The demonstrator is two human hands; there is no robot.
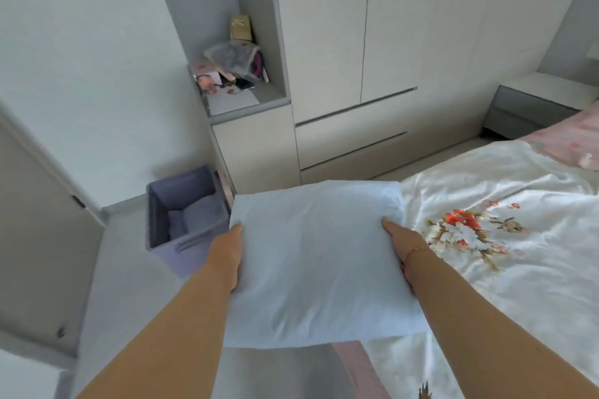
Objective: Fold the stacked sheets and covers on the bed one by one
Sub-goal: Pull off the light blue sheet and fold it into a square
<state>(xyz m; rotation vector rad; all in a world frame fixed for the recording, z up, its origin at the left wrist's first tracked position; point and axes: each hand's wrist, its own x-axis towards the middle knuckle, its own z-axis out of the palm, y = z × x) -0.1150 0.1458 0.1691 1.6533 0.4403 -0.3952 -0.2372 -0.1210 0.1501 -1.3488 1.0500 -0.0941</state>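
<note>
Her left hand (230, 248) and right hand (400, 244) clasp the folded sheet (316, 264) by its sides, fingers hidden beneath; soft, light, likely floppy.

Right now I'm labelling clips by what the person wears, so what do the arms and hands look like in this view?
Both forearms are bare, with no sleeves in view. The right wrist carries a thin gold-coloured bracelet, with a hint of red cord beside it. The left hand and the right hand wear no gloves; no rings or watch show, though the fingers are mostly hidden.
</note>
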